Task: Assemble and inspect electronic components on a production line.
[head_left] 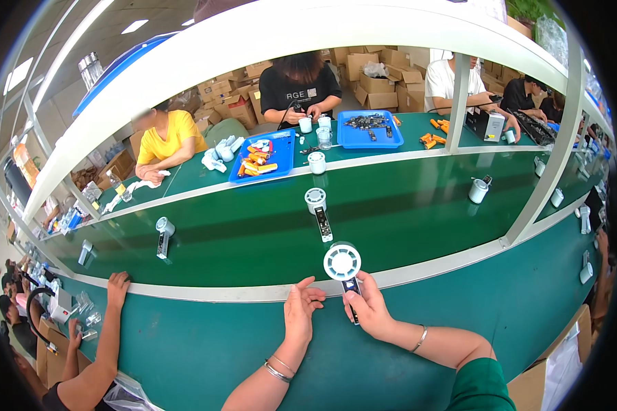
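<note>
A white round-headed handheld fan [342, 266] with a dark handle, apparently upright, at the belt's edge.

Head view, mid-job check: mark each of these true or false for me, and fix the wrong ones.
1. The right hand holds a small white handheld fan with a round grille and dark handle. True.
2. The left hand grips the fan's grille. False: it is open beside the fan, and contact cannot be told.
3. A second white fan lies on the dark green conveyor belt beyond the held one. True.
4. The blue plastic tray with orange parts sits on the near green table. False: it sits across the belt, by the seated workers.
5. A neighbour's hand rests on the belt's near rail at left. True.
</note>
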